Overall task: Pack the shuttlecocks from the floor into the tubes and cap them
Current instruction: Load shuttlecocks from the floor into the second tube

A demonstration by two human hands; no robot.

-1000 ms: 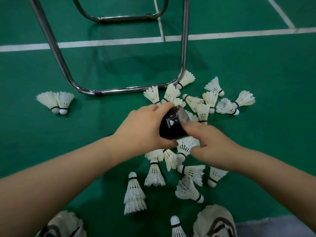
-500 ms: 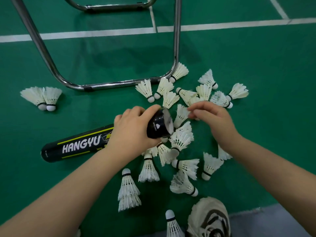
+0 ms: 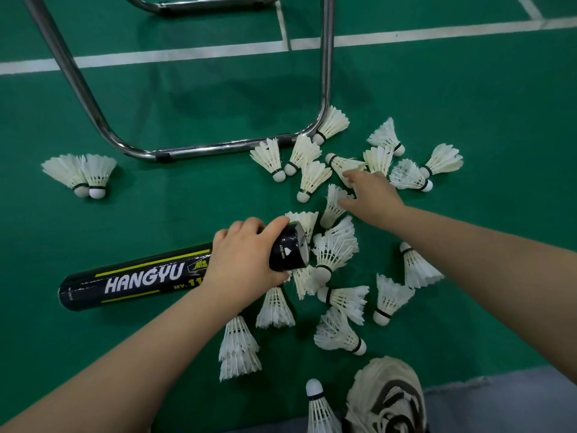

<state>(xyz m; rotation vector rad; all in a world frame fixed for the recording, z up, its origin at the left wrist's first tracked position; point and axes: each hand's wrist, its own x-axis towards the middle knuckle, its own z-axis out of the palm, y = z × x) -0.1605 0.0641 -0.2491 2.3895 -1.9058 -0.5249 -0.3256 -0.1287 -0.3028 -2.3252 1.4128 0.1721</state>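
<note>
A black HANGYU tube (image 3: 137, 278) lies on its side on the green floor, its open mouth facing right toward a pile of several white feather shuttlecocks (image 3: 335, 248). My left hand (image 3: 246, 257) grips the tube near that mouth end. My right hand (image 3: 371, 198) reaches over the far part of the pile with fingers spread, touching a shuttlecock (image 3: 345, 165) there; I cannot tell whether it holds it. A separate pair of shuttlecocks (image 3: 81, 173) lies far left.
A chrome chair frame (image 3: 218, 148) stands on the floor just beyond the pile, with some shuttlecocks against its corner. White court lines (image 3: 175, 54) cross the far floor. My shoe (image 3: 387, 398) is at the bottom, beside one more shuttlecock (image 3: 318, 407).
The tube went from tilted up in both hands to lying flat on the floor under my left hand. My right hand left the tube mouth and reached out to the far shuttlecocks.
</note>
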